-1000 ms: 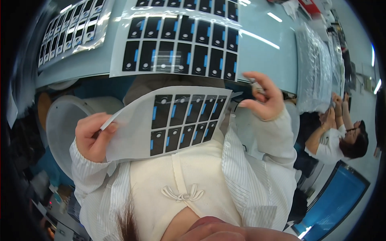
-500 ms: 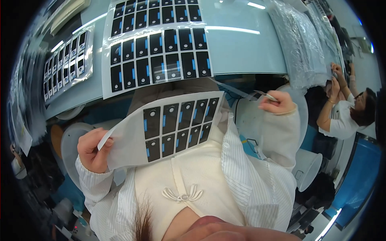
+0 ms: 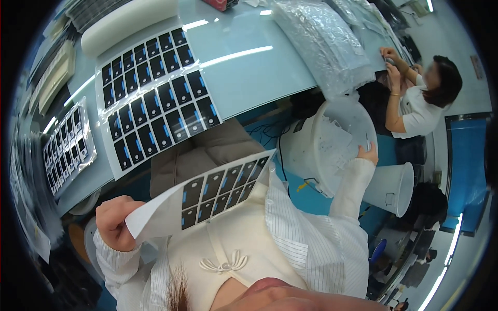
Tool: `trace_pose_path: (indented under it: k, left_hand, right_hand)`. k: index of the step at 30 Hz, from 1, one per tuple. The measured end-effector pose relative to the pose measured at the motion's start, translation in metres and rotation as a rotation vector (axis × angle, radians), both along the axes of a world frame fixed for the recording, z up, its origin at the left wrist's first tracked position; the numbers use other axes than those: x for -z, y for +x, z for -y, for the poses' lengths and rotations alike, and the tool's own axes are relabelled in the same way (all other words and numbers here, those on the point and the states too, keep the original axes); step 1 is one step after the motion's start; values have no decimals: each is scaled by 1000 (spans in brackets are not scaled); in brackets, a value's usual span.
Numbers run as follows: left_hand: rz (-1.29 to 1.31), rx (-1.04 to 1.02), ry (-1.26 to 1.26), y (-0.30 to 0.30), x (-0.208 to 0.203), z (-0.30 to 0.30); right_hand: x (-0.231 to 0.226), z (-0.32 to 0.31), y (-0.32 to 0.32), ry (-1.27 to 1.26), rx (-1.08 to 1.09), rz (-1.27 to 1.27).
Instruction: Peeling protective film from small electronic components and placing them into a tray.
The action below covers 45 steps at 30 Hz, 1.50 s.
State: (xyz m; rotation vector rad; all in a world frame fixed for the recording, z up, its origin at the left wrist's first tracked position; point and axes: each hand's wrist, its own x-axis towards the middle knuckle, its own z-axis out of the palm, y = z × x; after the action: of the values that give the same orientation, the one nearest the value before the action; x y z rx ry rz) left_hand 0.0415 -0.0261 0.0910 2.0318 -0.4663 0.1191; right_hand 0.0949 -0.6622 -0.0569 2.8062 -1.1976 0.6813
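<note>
My left hand is closed on the left edge of a white backing sheet, which hangs tilted in front of my chest. Two rows of black rectangular stickers with blue tabs and a pale dot cover its right part; the left part is bare. Out to the right, my right hand reaches over the mouth of a large white bin. Its fingers are closed around a slim metal tool, perhaps tweezers, pointing into the bin. Pale scraps lie inside.
Large sheets of similar black stickers lie on the glass-topped table, with a smaller sheet at left. A white roll and a plastic-wrapped bundle are behind. A second bin stands right; a co-worker sits beyond.
My right hand has moved right, out over the bin; the clear strip that hung from its tool is no longer visible there. The view has turned right. My left hand still holds the sheet.
</note>
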Motion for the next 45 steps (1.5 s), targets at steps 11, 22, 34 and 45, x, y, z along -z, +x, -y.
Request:
trace_pose_path:
  k: [11, 22, 34, 45]
  left_hand:
    - [56, 135, 40, 23, -14, 18]
    - [-61, -204, -207, 42, -7, 14]
    - [-144, -248, -130, 51, 14, 2]
    - [-418, 43, -7, 33, 21, 11]
  right_hand:
    - [-34, -221, 30, 2205, -1036, 173]
    - [-54, -243, 56, 2002, -922, 130]
    - [-66, -261, 118, 1531, -444, 533]
    - [-109, -339, 125, 572, -1378, 93]
